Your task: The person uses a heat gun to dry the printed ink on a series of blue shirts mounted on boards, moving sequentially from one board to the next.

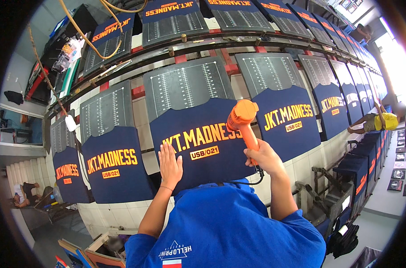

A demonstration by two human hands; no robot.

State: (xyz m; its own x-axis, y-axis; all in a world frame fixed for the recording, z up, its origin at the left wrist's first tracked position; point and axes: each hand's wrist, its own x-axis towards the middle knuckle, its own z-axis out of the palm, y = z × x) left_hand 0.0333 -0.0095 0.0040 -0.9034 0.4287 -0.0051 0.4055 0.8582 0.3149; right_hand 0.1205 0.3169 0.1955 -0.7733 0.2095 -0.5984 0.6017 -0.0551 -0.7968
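My right hand [266,159] is wrapped round the handle of an orange hair dryer [244,117]. Its barrel is held over the right end of the yellow-orange lettering on a navy T-shirt [185,172]. That shirt is stretched over a dark grey printing board [185,85] marked with white ruler lines. Flat on the shirt, by the left end of the lettering, rests my left hand [170,166], its fingers stretched out. A black cord [256,181] runs down from the dryer's handle.
More boards with printed navy shirts stand on both sides, such as one shirt [111,167] to the left and another [288,123] to the right. A second row lies beyond a metal rail [185,44]. A yellow hose [84,40] hangs at upper left. Far right, a person in yellow [388,120] works.
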